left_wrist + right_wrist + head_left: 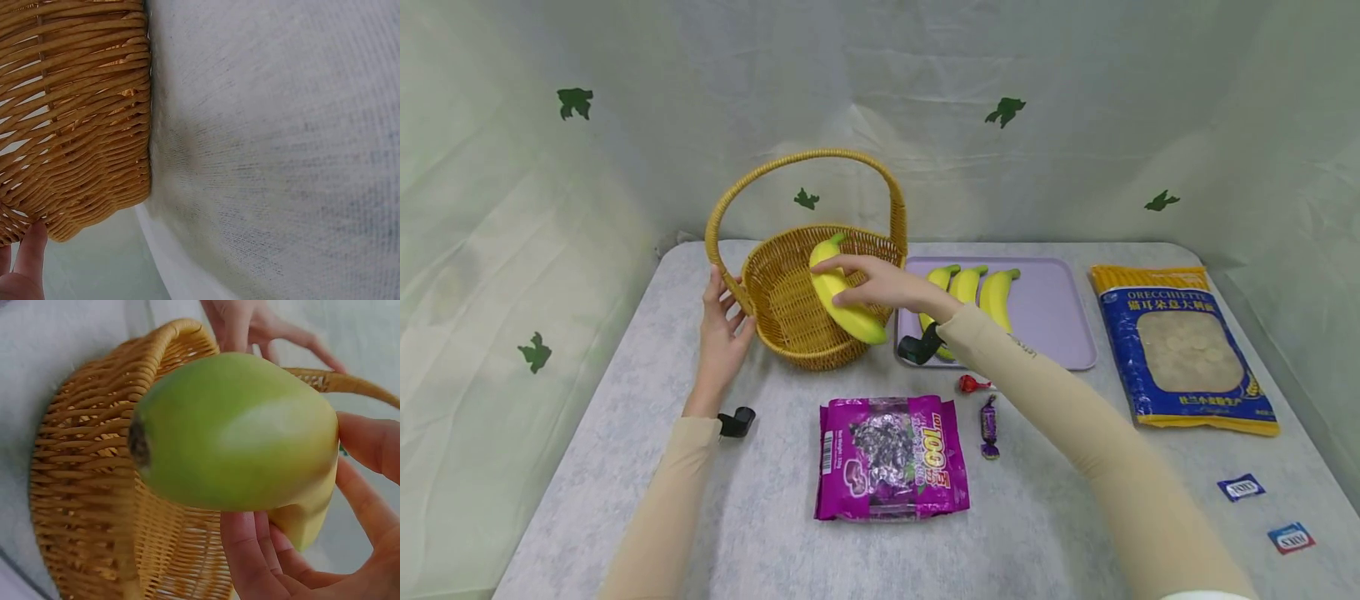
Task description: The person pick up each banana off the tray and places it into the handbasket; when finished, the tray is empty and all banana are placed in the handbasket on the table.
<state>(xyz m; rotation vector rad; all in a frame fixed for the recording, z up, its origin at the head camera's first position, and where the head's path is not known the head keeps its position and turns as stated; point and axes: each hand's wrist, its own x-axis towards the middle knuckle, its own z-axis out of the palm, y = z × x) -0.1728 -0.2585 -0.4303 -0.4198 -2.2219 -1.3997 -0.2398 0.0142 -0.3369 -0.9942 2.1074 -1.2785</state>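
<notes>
A yellow banana (pixel 850 310) with green ends is pinched between the thumb and fingers of my right hand (pixel 887 285). It is tilted over the opening of a wicker basket (pixel 820 358); in the right wrist view, the banana's green tip (pixel 231 434) fills the middle. My left hand (pixel 722 337) holds the basket's left side by the foot of its tall handle (pixel 808 155). In the left wrist view its fingers (pixel 32 253) touch the wicker weave (pixel 81 125). More bananas (pixel 997 296) lie on a lilac tray (pixel 1060 333), partly hidden by my right wrist.
A purple candy bag (pixel 891 458) lies at the front middle. Beside it are a red lollipop (pixel 972 383) and a purple wrapped candy (pixel 989 427). To the right are a blue-and-yellow pasta bag (pixel 1187 346) and two small wrapped sweets (pixel 1242 487). Pale cloth walls surround the table.
</notes>
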